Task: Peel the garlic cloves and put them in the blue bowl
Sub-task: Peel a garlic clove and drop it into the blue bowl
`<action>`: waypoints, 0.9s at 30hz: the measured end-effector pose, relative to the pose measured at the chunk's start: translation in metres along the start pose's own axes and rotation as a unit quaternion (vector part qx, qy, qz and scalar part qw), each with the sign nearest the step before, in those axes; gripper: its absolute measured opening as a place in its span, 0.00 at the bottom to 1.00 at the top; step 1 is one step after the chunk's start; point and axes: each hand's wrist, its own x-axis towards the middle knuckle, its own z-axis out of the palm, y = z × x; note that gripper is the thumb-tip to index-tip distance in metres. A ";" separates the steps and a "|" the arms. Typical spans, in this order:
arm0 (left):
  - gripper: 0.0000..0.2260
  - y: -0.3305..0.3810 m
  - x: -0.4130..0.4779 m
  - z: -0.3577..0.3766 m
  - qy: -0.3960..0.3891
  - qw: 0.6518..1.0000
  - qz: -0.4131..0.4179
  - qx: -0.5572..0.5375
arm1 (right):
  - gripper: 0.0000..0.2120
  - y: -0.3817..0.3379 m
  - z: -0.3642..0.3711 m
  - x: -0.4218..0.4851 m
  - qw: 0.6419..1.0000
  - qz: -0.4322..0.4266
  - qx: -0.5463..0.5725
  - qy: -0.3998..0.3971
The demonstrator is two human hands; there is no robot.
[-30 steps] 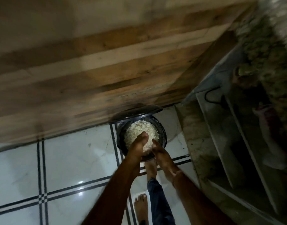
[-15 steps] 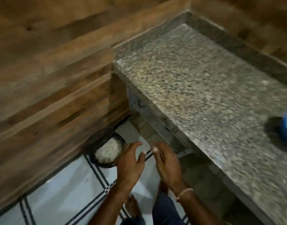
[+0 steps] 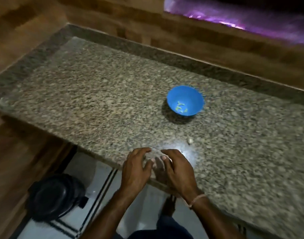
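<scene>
While both arms reach in from the near side, the left grip [image 3: 136,167] and the right grip [image 3: 178,169] hover side by side over the near edge of the speckled granite bench [image 3: 96,94], fingertips almost meeting. Each grip is loose and fairly wide, with fingers lightly curved and nothing seen in them, though motion blur softens the fingers. A thin band [image 3: 197,200] circles the right wrist.

The blue bowl [image 3: 178,95] stands on the bench, far from the grips and a little to the right, well apart from them. A few pale peeled cloves [image 3: 180,107] lie in its bottom. One small pale garlic clove [image 3: 190,140] lies alone on the bench between the bowl and the right grip, nearer the grip, just beside a bright patch of glare [image 3: 184,150] on the stone.

Below the bench on the near left, a round black container [image 3: 56,195] sits on the white tiled floor [image 3: 89,169], against the wood-panelled wall [image 3: 27,23]. A purple glow [image 3: 234,14] fills the far right corner.
</scene>
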 end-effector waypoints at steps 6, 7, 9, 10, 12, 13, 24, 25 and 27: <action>0.16 0.044 0.039 0.060 -0.036 0.999 0.017 0.014 | 0.13 0.067 -0.055 0.011 0.997 0.048 -0.025 0.059; 0.15 0.050 0.046 0.067 -0.042 0.999 0.017 0.020 | 0.12 0.078 -0.057 0.012 0.996 0.055 -0.035 0.062; 0.13 0.053 0.055 0.075 -0.042 0.998 0.023 0.037 | 0.12 0.097 -0.063 0.019 0.993 0.059 -0.066 0.075; 0.13 0.053 0.060 0.080 -0.047 0.997 0.031 0.044 | 0.12 0.106 -0.068 0.023 0.991 0.068 -0.082 0.078; 0.13 0.054 0.067 0.089 -0.068 0.995 0.048 0.055 | 0.16 0.115 -0.073 0.033 0.989 0.086 -0.104 0.058; 0.13 0.055 0.067 0.091 -0.076 0.994 0.052 0.064 | 0.18 0.114 -0.074 0.037 0.989 0.086 -0.115 0.042; 0.08 0.060 0.084 0.106 -0.107 0.975 0.141 0.136 | 0.17 0.096 -0.067 0.059 0.979 0.149 -0.130 0.056; 0.07 0.058 0.087 0.105 -0.111 0.970 0.159 0.144 | 0.17 0.096 -0.066 0.060 0.978 0.152 -0.126 0.061; 0.06 0.053 0.092 0.104 -0.116 0.962 0.192 0.157 | 0.18 0.094 -0.065 0.061 0.978 0.157 -0.120 0.068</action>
